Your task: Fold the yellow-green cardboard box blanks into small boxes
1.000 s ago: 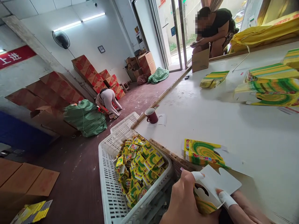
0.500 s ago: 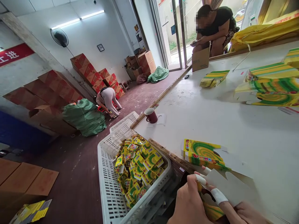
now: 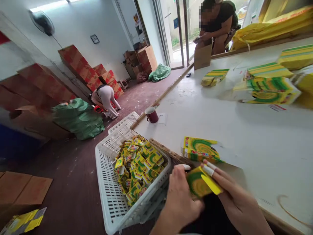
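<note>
A small yellow and green carton (image 3: 197, 183) is between my two hands at the table's near edge, with a yellow flap (image 3: 211, 185) sticking out on its right side. My left hand (image 3: 179, 195) grips the carton's left end, its fingers closed around it. From the right, my right hand (image 3: 232, 192) holds the flap end with straight, pressed-together fingers. White tape wraps some fingertips of both hands. Just beyond them lies a stack of flat printed cartons (image 3: 201, 148) on the white table. My fingers hide part of the carton.
Left of the table, a white plastic crate (image 3: 104, 189) holds many small yellow cartons (image 3: 139, 163). A maroon mug (image 3: 152, 115) stands near the table edge. More carton stacks (image 3: 271, 86) lie at the far right. One person (image 3: 217, 26) sits beyond the table; another (image 3: 107, 98) bends over by red boxes.
The blank carton's pale inner side faced up before; now a folded shape with its printed side shows. My hands have turned it, and the whole view has shifted to the right.
</note>
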A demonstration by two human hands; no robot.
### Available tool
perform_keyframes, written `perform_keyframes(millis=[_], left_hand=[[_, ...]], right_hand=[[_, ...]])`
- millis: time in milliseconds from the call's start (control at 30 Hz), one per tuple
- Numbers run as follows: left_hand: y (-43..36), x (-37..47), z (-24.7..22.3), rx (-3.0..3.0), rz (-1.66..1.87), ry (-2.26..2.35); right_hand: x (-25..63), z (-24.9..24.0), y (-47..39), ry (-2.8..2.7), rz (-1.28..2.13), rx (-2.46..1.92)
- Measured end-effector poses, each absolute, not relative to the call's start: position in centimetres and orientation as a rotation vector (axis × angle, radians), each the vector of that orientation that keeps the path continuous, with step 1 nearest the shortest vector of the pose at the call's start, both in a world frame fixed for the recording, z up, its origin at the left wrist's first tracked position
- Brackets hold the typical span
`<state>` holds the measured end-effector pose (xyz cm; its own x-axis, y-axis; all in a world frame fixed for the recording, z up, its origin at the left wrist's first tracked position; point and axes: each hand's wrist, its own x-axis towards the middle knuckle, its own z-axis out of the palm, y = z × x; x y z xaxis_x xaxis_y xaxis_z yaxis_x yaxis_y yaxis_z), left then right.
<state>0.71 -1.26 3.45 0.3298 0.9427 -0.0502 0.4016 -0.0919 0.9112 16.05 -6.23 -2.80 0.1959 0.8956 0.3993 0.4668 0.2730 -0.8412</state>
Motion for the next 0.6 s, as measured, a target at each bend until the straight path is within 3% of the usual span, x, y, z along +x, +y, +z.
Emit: perform_keyframes(millis=[133,433,600], left_hand=[[-0.4,-0.1,4.5,2.006,0.623,1.261],[0.8,-0.7,5.2,2.078,0.487,1.119],[1.0,-0.3,5.5,2.256,0.56,1.08]], right_hand=[[16.1,-1.7,-6.2,-1.512,0.461,-1.333],[19.4,1.7,-6.0,-1.743,0.701,-1.275],[18.2,1.3,-5.9,-1.497,0.69,-1.32]])
